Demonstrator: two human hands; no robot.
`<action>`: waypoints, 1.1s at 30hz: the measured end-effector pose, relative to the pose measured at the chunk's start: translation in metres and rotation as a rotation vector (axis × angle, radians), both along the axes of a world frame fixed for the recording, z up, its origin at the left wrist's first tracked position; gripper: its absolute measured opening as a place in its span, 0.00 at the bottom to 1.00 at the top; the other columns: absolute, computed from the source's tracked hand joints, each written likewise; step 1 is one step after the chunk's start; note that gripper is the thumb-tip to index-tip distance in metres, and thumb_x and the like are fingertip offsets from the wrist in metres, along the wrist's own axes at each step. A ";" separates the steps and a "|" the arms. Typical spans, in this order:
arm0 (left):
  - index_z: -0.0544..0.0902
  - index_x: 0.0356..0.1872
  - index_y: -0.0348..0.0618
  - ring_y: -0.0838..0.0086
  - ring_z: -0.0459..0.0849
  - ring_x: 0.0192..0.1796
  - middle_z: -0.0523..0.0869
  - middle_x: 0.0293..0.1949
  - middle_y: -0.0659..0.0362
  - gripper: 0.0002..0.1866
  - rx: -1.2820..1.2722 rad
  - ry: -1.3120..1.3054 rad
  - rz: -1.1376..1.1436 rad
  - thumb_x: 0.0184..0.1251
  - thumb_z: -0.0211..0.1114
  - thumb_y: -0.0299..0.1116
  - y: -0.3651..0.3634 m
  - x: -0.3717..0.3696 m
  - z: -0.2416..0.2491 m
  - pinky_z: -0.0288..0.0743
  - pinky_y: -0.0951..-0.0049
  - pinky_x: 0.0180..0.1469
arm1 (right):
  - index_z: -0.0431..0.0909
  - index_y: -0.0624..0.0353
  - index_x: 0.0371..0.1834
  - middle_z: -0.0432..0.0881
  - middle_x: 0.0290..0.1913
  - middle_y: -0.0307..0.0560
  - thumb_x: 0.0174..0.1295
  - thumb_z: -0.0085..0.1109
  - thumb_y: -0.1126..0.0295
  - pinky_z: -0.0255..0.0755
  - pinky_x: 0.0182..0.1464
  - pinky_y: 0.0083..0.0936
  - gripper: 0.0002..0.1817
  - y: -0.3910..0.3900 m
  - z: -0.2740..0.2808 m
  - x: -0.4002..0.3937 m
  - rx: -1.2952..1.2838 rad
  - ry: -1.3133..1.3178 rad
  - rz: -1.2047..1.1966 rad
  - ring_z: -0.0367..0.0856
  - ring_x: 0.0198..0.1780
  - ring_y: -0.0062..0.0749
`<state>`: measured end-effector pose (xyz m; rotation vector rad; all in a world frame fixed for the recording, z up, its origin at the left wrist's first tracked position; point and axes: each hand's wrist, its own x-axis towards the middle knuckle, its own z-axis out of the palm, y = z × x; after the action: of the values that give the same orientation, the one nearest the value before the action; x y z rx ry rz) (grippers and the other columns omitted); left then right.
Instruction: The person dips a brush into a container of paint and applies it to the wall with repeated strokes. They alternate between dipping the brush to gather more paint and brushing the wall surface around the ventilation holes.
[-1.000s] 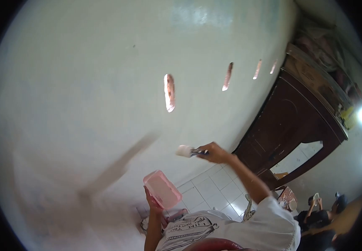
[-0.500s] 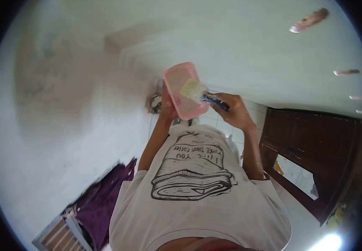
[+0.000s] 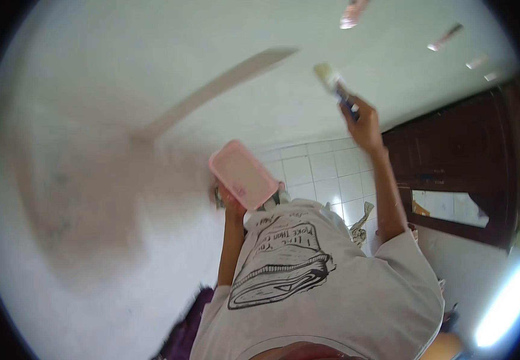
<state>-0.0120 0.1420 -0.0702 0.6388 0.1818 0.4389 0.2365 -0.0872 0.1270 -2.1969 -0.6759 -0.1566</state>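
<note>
A pink rectangular tray (image 3: 245, 174) with pale liquid-looking contents is held low in front of my body by my left hand (image 3: 232, 200), whose fingers are partly hidden beneath it. Up and to the right, my right hand (image 3: 362, 120) is closed round the dark blue handle of a paintbrush (image 3: 327, 75). The brush's pale yellowish bristles point up and left, near the light wall (image 3: 260, 96) and apart from the tray.
On the right stands a dark wooden cabinet (image 3: 452, 156) with a mirror-like panel. White floor tiles (image 3: 326, 165) show below the wall. A patterned cloth (image 3: 361, 225) lies on the floor, and purple fabric (image 3: 185, 327) hangs at the lower left.
My right hand has lifted the brush up and away from over the tray, toward the wall. The tray now appears lower and slightly left, and the view has shifted.
</note>
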 end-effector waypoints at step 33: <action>0.65 0.72 0.47 0.59 0.82 0.59 0.79 0.60 0.52 0.35 0.006 -0.082 -0.287 0.74 0.55 0.60 -0.024 0.056 0.058 0.80 0.52 0.61 | 0.81 0.65 0.49 0.80 0.28 0.56 0.64 0.61 0.76 0.74 0.31 0.37 0.12 -0.063 0.091 0.114 0.207 -0.653 -0.304 0.77 0.24 0.46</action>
<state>0.0440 0.1182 -0.0120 0.6407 0.0099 0.1880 0.3505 -0.1503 0.2180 -2.0237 -0.6238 -1.0846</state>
